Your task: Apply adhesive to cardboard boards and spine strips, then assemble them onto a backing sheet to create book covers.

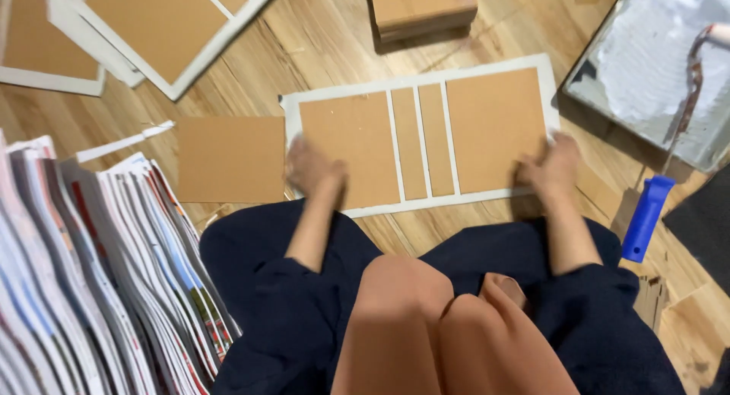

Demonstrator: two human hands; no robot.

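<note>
A white sheet [417, 82] lies on the wooden floor in front of me, with several brown cardboard panels [495, 128] laid on it in a row. My left hand [310, 168] presses on the sheet's near-left corner, over the leftmost panel [352, 143]. At the near-right corner, my right hand [553, 167] rests on the edge of the sheet. Both hands are blurred and lie flat rather than gripping. My knees [426, 319] and dark skirt fill the bottom of the view.
A loose cardboard square [230, 158] lies left of the sheet. A fanned stack of printed sheets [99, 266] fills the lower left. At right sit a foil-lined tray [654, 60] and a roller with a blue handle [645, 217]. More covered boards [156, 22] and a cardboard stack [420, 7] lie at the back.
</note>
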